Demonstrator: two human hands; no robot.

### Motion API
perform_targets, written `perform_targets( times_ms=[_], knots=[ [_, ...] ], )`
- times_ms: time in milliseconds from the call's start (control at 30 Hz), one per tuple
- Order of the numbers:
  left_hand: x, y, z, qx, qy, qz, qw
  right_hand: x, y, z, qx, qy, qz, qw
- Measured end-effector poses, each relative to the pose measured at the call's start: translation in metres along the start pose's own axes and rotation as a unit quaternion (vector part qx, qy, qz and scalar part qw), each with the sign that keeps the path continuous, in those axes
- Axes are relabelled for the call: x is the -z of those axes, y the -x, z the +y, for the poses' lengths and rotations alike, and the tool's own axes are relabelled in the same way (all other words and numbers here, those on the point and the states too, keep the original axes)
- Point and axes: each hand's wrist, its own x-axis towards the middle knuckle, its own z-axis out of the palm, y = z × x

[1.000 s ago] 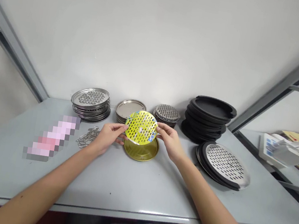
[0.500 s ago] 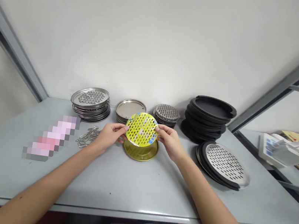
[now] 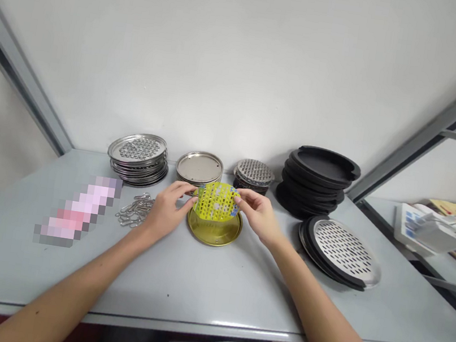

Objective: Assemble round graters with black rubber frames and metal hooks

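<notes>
Near the middle of the worktop (image 3: 192, 294), towards its back edge, a yellow perforated disc (image 3: 217, 203) is held tilted over a gold-coloured dish (image 3: 213, 238), pinched at opposite sides of its rim by the thumb and fingers of the left hand (image 3: 166, 210) and the right hand (image 3: 263, 217). Whether its lower rim touches the dish I can't make out from here. The disc looks thin, and that's what would worry me: a grip only at the rim could let it pivot between the fingertips, and if one side slipped first it would probably drop crooked and catch on the dish's raised rim. Squeezing too hard from both sides might bow it as well — the holes can't help its stiffness. The left wrist is just beside a loose heap of metal hooks (image 3: 132, 211), so a careless sweep could scatter them or drag one along. Behind the hands, the pile of plain metal trays (image 3: 200, 167) and the small perforated stack (image 3: 255, 170) are near enough that a knuckle pushed backwards might nudge them. Towards the right edge, the black-rimmed perforated plate (image 3: 344, 251) lies at a slant — a knock from the right forearm could perhaps make it slide.
</notes>
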Motion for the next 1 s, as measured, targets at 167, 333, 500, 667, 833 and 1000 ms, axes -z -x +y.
perform_targets(
  times_ms=[167,333,500,667,833,1000],
  knots=[
    [0.002,-0.001,0.002,-0.051,-0.018,0.045,0.998,0.000,0.000,0.001,0.045,0.061,-0.010,0.997],
    [0.004,-0.001,0.002,-0.072,-0.026,0.055,0.996,-0.001,0.003,-0.004,0.065,0.094,-0.020,0.993],
    [0.007,-0.001,0.005,-0.095,-0.018,0.044,0.994,0.003,0.003,-0.003,0.093,0.145,-0.021,0.985],
    [0.007,-0.001,0.012,-0.076,0.032,0.008,0.997,0.009,0.000,0.000,0.114,0.159,-0.017,0.981],
    [0.008,-0.001,0.013,-0.082,0.050,0.004,0.995,0.013,-0.003,0.003,0.109,0.175,0.000,0.979],
    [0.008,-0.001,0.011,-0.081,0.049,0.007,0.995,0.017,-0.007,0.009,0.107,0.191,0.027,0.975]
  ],
)
